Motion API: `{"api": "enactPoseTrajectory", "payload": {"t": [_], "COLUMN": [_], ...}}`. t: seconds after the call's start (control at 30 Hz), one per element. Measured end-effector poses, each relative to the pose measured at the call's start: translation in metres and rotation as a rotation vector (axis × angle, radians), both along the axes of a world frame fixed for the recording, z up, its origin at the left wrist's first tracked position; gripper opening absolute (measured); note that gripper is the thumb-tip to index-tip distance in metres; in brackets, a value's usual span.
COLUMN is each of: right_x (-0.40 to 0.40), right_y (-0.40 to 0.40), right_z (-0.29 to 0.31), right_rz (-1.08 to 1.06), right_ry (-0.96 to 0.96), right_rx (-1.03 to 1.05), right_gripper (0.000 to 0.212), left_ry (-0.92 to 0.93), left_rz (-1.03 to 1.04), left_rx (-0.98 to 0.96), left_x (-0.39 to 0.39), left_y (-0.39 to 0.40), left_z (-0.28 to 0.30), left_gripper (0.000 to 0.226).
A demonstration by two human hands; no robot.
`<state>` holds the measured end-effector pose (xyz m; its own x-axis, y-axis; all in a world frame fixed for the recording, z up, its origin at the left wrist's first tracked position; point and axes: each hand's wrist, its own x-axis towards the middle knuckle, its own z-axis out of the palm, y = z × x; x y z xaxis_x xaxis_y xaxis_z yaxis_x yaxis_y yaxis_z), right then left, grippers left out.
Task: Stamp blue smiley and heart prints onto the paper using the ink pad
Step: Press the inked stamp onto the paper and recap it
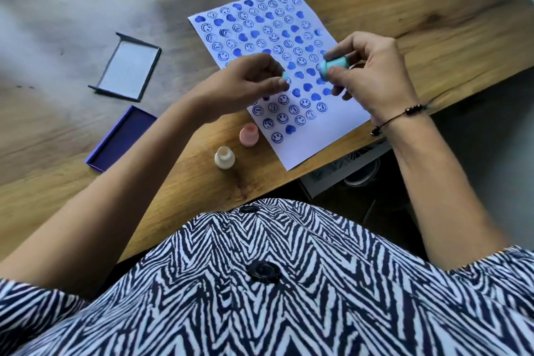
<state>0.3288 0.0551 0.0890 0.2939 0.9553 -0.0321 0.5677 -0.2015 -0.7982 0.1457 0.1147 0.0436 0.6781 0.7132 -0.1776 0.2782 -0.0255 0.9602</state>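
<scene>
A white sheet of paper [332, 127] lies on the wooden table, covered with rows of blue smiley and heart prints. Above its middle my right hand [375, 72] grips a turquoise stamp body [332, 65] held sideways. My left hand [242, 81] pinches a small turquoise cap [285, 76] a short gap to the left of the stamp. The blue ink pad [121, 139] lies open at the left, near the table's front edge. Its grey lid [125, 71] rests farther back.
A pink stamp [249, 134] and a cream stamp [224, 157] stand upright by the paper's near left corner. The table's front edge [433, 101] runs diagonally close to my right wrist, which wears a beaded cord bracelet. A metal rack shows below the table.
</scene>
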Motion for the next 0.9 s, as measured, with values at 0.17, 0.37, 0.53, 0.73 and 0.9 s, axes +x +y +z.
{"api": "enactPoseTrajectory", "payload": {"t": [0.17,0.37,0.53,0.73,0.9], "right_x": [-0.018,-0.058,-0.099,-0.16,-0.198], "right_y": [0.01,0.022,0.025,0.027,0.031], "right_z": [-0.002,-0.001,-0.002,-0.013,-0.035], "right_rz": [0.089,0.225,0.399,0.761,1.091], "right_ry": [0.082,0.234,0.269,-0.175,-0.566], "right_rx": [-0.005,0.061,0.017,0.136,0.266], "right_gripper": [0.027,0.02,0.014,0.017,0.021], "left_ry": [-0.096,-0.303,-0.265,-0.34,-0.34], "left_rz": [0.122,0.354,0.675,1.288,1.51], "left_rx": [-0.024,-0.061,0.017,0.137,0.132], "left_x": [-0.016,-0.035,-0.075,-0.119,-0.124], "left_y": [-0.008,-0.024,-0.05,-0.102,-0.138], "left_z": [0.002,0.009,0.008,-0.009,-0.029], "left_gripper": [0.021,0.015,0.01,0.006,0.008]}}
